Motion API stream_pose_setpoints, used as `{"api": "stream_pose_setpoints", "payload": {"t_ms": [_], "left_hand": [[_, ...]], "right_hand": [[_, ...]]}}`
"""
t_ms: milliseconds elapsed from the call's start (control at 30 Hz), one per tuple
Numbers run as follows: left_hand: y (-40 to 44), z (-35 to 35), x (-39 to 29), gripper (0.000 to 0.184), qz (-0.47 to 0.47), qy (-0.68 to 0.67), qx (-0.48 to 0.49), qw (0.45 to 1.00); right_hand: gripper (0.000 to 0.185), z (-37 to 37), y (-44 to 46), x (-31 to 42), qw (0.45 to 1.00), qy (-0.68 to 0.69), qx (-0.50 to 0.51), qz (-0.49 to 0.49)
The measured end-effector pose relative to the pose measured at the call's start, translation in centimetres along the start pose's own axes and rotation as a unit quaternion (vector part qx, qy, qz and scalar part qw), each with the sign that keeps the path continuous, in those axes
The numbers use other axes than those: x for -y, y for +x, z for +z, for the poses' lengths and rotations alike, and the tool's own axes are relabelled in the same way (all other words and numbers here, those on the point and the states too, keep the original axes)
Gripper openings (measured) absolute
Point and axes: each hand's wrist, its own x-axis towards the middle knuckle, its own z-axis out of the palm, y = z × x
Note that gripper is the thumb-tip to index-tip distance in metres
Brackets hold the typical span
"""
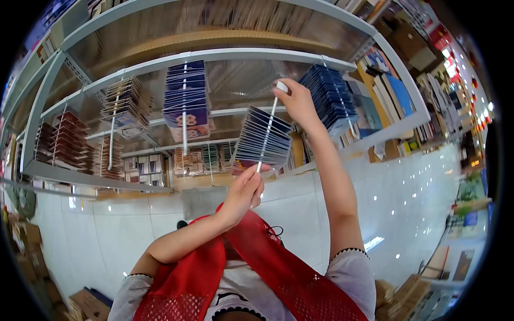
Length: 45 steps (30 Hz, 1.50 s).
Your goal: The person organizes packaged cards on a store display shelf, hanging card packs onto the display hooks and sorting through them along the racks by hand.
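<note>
A white rod carries a stack of thin dark-blue packets and slants between my two hands. At its upper end, my right hand pinches the white end piece. My left hand is closed round the lower end, just under the packets. Left of the packets, purple-blue packs hang on another white hook of the rack. A thick row of dark-blue packs hangs to the right, close to my right forearm.
The grey metal rack spans the top, with red packs and pale packs hanging at left. Small boxed goods lie on a lower shelf. White tiled floor extends below. Cardboard boxes stand at lower left.
</note>
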Motion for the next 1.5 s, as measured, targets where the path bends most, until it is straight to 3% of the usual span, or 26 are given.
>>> {"api": "stream_pose_setpoints", "payload": {"t_ms": [67,100,167,333,433,600,700,767,867,933,1033,1200,1300,1467,1500], "left_hand": [[-0.7,0.5,-0.8,0.037,0.022,0.045,-0.069,0.996],[7.5,5.2,-0.1,0.037,0.070,0.024,-0.051,0.996],[9.0,5.3,-1.2,0.037,0.093,0.068,-0.082,0.990],[12.2,6.2,-4.3,0.039,0.046,0.077,-0.133,0.987],[13.3,5.3,-4.0,0.039,0.025,0.094,-0.127,0.987],[13.6,4.8,-3.4,0.034,0.055,0.100,-0.125,0.986],[12.2,3.6,-3.8,0.032,0.055,0.248,-0.151,0.955],[10.7,2.8,-3.7,0.035,0.165,0.339,-0.193,0.906],[9.1,2.4,-5.3,0.022,0.313,0.470,-0.247,0.787],[8.9,2.0,-6.5,0.023,0.386,0.541,-0.261,0.700],[10.0,2.3,-8.2,0.031,0.409,0.669,-0.217,0.581],[11.4,1.9,-7.3,0.036,0.368,0.736,-0.211,0.528],[11.1,2.2,-7.0,0.039,0.373,0.752,-0.216,0.498],[10.7,2.1,-5.3,0.042,0.394,0.780,-0.245,0.421],[10.5,2.3,-5.1,0.040,0.395,0.774,-0.247,0.428]], "right_hand": [[0.035,2.4,1.2,1.7,0.995,-0.069,-0.002,-0.076],[0.033,-4.3,6.4,-0.5,0.976,-0.149,-0.038,-0.152],[0.028,-2.4,8.8,-0.7,0.940,-0.179,-0.114,-0.266],[0.027,-0.8,12.8,0.4,0.951,-0.209,-0.074,-0.217],[0.025,-1.1,14.1,0.5,0.943,-0.275,0.030,-0.183],[0.021,-1.7,14.2,1.3,0.955,-0.254,0.051,-0.147],[0.024,-1.6,14.5,0.9,0.947,-0.266,0.066,-0.167],[0.032,-2.5,14.2,1.6,0.946,-0.272,0.122,-0.132],[0.031,-4.9,8.3,2.5,0.896,-0.191,-0.172,-0.362],[0.024,-8.1,2.3,4.7,0.934,-0.113,-0.095,-0.324],[0.021,-8.3,-3.2,3.5,0.939,-0.131,-0.050,-0.314],[0.026,-4.6,-5.5,-1.2,0.928,-0.176,-0.038,-0.326],[0.032,-3.7,-6.4,-1.9,0.914,-0.205,-0.075,-0.343],[0.034,-4.0,-7.7,-2.4,0.913,-0.185,-0.043,-0.361],[0.034,-4.3,-7.9,-2.5,0.914,-0.183,-0.032,-0.360]]}}
